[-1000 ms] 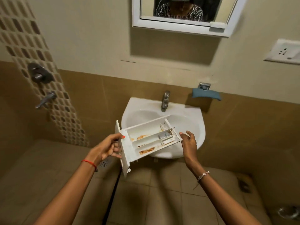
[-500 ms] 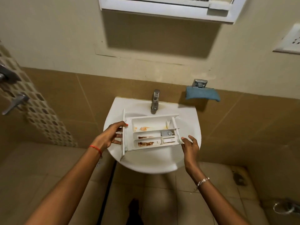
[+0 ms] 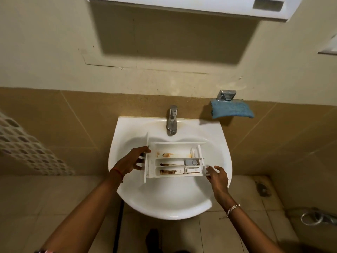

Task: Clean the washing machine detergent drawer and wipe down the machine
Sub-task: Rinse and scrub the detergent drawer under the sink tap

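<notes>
The drawer (image 3: pixel 175 161) was tilted and short of the sink (image 3: pixel 164 207) a second ago; now it is level and low over the sink's bowl, just below the tap (image 3: pixel 172 120), so rinsing looks like the next step. The left hand (image 3: pixel 130 162) grips the front panel, fingers curled round its edge; the right hand (image 3: pixel 218 177) has loosely spread fingers, tips touching the back corner. Brown residue (image 3: pixel 167 172) lies in all three compartments; nothing is washed yet. The front panel stands near the sink's left rim; the back end has some room toward the right rim; the bowl's front is open. A cloth (image 3: pixel 232 110) hangs beyond the sink's right side, within reach.
</notes>
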The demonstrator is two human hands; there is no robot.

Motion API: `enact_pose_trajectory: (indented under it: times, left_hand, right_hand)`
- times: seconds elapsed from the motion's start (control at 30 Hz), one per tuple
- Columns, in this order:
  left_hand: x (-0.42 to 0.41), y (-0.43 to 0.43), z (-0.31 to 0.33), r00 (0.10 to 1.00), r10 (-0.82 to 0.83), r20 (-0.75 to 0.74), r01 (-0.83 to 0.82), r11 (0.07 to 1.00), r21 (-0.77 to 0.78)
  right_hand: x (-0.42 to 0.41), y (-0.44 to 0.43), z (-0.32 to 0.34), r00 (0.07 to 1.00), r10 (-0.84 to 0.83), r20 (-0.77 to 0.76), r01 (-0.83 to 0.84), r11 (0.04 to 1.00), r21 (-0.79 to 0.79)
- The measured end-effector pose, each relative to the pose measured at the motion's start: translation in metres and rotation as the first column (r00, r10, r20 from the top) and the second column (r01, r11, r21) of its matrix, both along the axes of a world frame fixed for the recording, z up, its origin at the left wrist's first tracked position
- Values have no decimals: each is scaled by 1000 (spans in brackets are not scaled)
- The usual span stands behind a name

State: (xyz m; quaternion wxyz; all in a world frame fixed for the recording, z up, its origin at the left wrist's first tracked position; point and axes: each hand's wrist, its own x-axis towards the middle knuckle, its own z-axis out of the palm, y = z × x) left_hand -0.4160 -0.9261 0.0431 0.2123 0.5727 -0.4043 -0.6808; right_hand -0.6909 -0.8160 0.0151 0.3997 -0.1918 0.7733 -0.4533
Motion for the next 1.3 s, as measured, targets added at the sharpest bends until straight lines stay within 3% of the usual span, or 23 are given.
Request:
enact_pose_trajectory:
  times: [0.3,0.67,0.83,0.93,1.0,1.1,1.3]
  left_hand:
    - [-15,-11,-7,1000,-13,5,13,1000,15]
    - [-29,-23,-21,998,3,64,-6,998,58]
    - [-33,-26,-27,997,12,72,-16,998,63]
    - [-34,-27,-31,997,12,73,-17,998,64]
    - [-34,-27,-33,997,22,68,-27,997,68]
    - [-33,-27,-33,998,28,51,-31,997,72]
    - [-31,-29,-30,999,19,26,-21,998,51]
  right_hand:
    - [-14,-16,-18,981,169,-94,-146,966,211]
    - [-27,-35,-23,934,349,-70,-313,899,307]
    - [-32,-52,2,830,556,48,-523,745,414]
    - [-27,-75,22,715,699,-5,-605,623,496]
    - [-20,-97,33,679,727,-102,-645,658,389]
    - [2,-130,62,722,652,-233,-653,753,83]
    - [48,-182,89,643,548,-535,-721,670,-180]
